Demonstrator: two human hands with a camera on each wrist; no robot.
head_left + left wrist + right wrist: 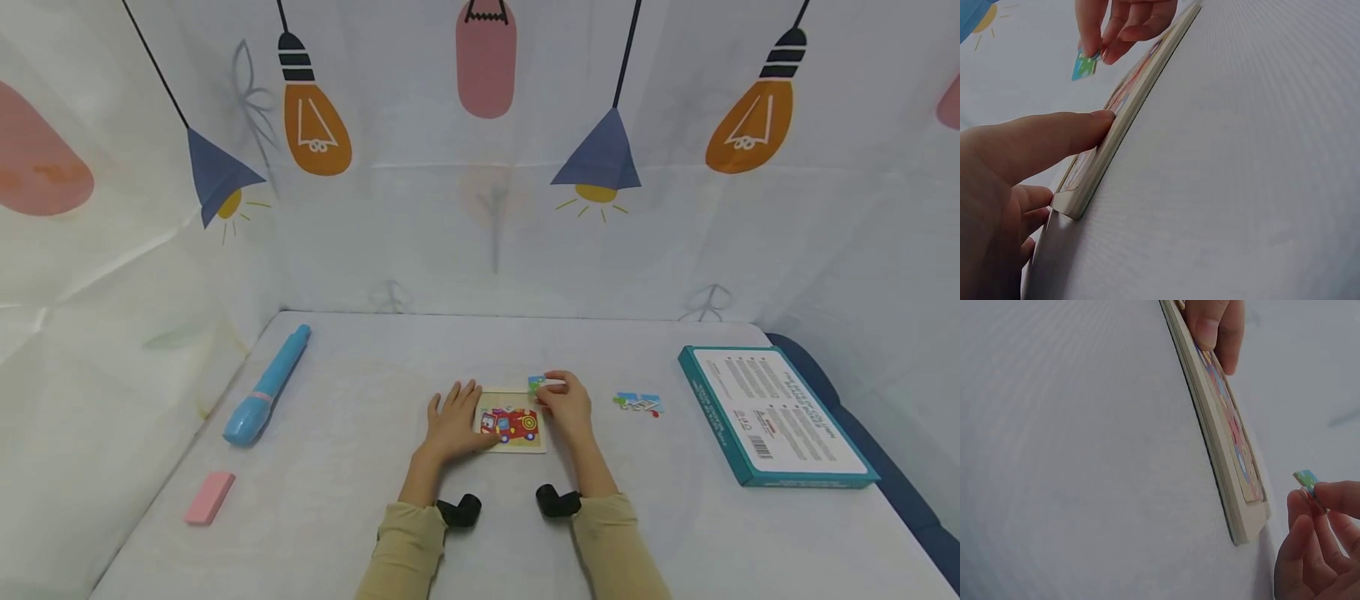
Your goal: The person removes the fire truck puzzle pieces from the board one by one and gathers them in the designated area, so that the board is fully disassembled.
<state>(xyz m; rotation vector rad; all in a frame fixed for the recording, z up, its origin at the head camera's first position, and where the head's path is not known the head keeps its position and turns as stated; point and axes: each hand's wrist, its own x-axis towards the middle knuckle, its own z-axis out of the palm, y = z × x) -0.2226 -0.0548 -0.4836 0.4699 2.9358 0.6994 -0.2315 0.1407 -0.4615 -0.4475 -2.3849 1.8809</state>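
Observation:
A small wooden puzzle tray point(521, 448) lies in the middle of the table, its lower part filled with a red fire engine picture point(513, 423). My left hand point(448, 429) rests at its left side with the fingers spread and straight. In the left wrist view the thumb point(1085, 130) presses on the tray's near edge. Over the tray's upper right corner, my right hand point(567, 407) pinches a blue and green puzzle piece point(535, 383) between thumb and fingers. That piece point(1305, 478) is held above the tray and tilted in the right wrist view.
Several loose puzzle pieces point(639, 403) lie right of the right hand. A teal and white box point(780, 417) stands farther right. On the left are a blue pen-shaped device point(268, 387) and a pink block point(210, 498). A printed curtain point(420, 233) hangs behind the table.

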